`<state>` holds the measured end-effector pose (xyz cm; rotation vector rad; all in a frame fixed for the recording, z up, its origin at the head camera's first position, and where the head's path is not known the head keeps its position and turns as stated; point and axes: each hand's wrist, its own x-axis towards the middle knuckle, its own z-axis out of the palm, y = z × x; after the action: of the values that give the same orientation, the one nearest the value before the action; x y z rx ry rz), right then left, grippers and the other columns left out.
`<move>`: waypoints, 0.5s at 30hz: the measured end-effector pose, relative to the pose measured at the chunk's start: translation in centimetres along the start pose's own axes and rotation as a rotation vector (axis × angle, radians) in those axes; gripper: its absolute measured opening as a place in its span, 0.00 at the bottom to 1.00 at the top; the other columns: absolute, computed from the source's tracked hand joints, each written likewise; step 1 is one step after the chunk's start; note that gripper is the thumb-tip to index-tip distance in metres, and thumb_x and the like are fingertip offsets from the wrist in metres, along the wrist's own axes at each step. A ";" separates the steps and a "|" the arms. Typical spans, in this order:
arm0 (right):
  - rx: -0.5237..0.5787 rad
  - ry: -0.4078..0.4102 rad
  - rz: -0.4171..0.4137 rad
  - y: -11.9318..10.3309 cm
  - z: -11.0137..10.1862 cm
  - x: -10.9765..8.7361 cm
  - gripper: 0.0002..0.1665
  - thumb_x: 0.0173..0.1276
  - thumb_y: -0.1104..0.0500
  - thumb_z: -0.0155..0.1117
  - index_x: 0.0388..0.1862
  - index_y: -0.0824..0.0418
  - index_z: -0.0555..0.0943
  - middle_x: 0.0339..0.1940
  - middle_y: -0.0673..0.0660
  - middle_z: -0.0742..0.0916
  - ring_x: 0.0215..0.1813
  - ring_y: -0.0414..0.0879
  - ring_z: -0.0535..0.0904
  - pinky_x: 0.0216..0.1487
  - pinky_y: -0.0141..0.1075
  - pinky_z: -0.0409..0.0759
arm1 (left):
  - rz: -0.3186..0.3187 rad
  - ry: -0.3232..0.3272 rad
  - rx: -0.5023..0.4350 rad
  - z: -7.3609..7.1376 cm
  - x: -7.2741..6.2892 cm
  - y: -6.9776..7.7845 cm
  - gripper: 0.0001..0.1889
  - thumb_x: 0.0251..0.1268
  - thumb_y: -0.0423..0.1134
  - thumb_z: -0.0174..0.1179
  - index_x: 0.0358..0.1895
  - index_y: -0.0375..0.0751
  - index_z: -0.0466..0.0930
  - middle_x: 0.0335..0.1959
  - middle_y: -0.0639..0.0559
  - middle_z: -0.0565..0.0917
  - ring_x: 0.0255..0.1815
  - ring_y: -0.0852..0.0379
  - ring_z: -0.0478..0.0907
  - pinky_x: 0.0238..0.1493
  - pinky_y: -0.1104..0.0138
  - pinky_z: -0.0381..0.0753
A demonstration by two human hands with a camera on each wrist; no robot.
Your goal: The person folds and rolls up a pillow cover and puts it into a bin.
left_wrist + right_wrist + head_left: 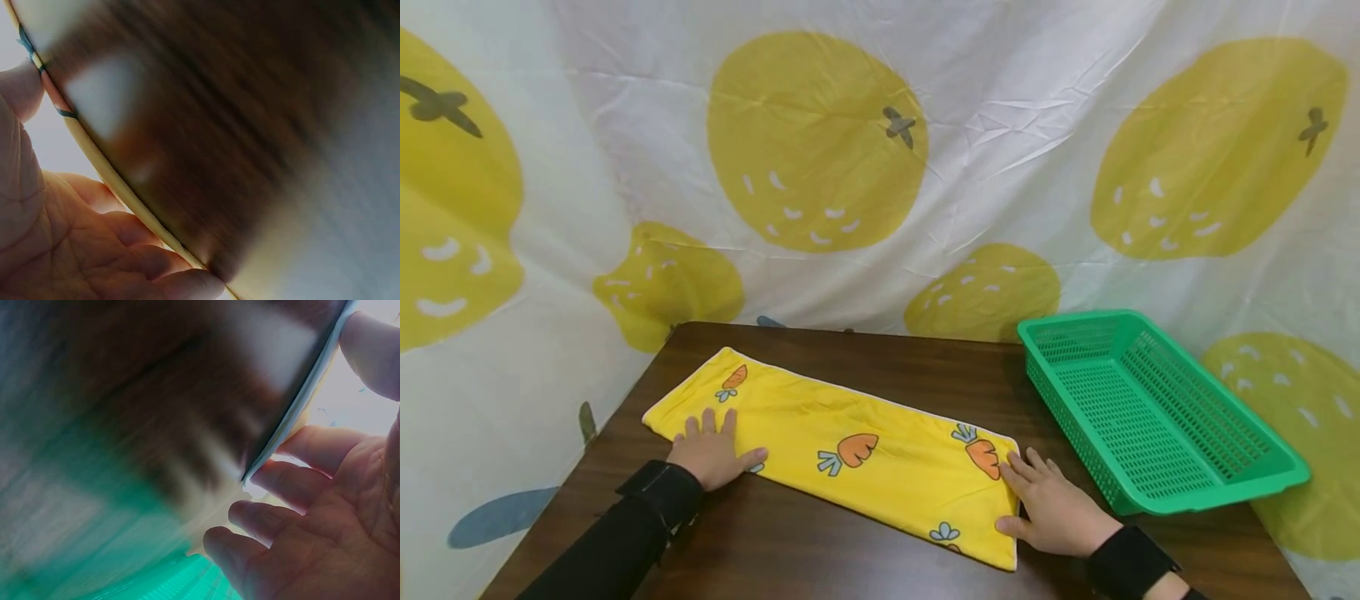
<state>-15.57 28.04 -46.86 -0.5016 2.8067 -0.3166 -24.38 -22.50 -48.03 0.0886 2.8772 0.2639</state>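
Observation:
A yellow cloth (895, 450) printed with orange carrots lies as a long folded strip, edged in white piping, slanting across the table. On its left part, near the front edge, my left hand (711, 450) rests with fingers spread and straight. At the right end, my right hand (1060, 508) touches the cloth with its thumb and first fingers, the other fingers reaching past its short edge. The left wrist view has the cloth's edge (112, 178) running along the fingertips. From the right wrist, the white-piped edge (300, 403) passes by the thumb and fingertips.
A green plastic basket (1067, 408) with perforated walls stands at the right, close beyond my right hand. The dark brown wooden table (820, 542) carries everything. White fabric with yellow lemons (816, 142) hangs behind and along the sides.

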 end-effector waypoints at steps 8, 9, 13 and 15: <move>0.000 0.035 -0.026 -0.7 0.8 -0.3 0.51 0.72 0.34 0.69 0.78 0.70 0.71 0.81 0.73 0.71 0.85 0.76 0.58 0.79 0.71 0.60 | 0.026 0.002 0.017 -0.5 0.3 -0.8 0.58 0.71 0.76 0.52 0.82 0.25 0.54 0.79 0.13 0.53 0.78 0.11 0.51 0.74 0.25 0.57; 0.001 0.038 -0.024 -0.9 0.9 -0.3 0.52 0.72 0.34 0.69 0.78 0.70 0.72 0.81 0.73 0.71 0.85 0.76 0.58 0.79 0.71 0.60 | 0.029 0.004 0.018 -0.5 0.4 -0.9 0.58 0.71 0.76 0.52 0.82 0.25 0.54 0.79 0.13 0.53 0.78 0.11 0.51 0.74 0.25 0.57; 0.006 0.048 -0.018 -1.4 1.1 -0.4 0.52 0.71 0.33 0.69 0.77 0.70 0.72 0.81 0.74 0.71 0.85 0.76 0.58 0.80 0.70 0.60 | 0.038 0.009 0.025 -0.7 0.8 -1.3 0.57 0.72 0.75 0.52 0.82 0.25 0.54 0.80 0.13 0.52 0.79 0.11 0.50 0.75 0.26 0.57; 0.013 0.049 -0.009 -1.7 1.2 -0.4 0.52 0.71 0.33 0.69 0.77 0.70 0.72 0.81 0.74 0.71 0.85 0.76 0.58 0.80 0.69 0.60 | 0.041 0.011 0.030 -0.7 1.0 -1.5 0.57 0.73 0.75 0.51 0.82 0.25 0.53 0.80 0.13 0.52 0.79 0.11 0.49 0.75 0.25 0.57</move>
<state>-14.37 26.46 -47.44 -0.5108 2.8483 -0.3539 -25.60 -24.01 -47.89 0.1525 2.8929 0.2301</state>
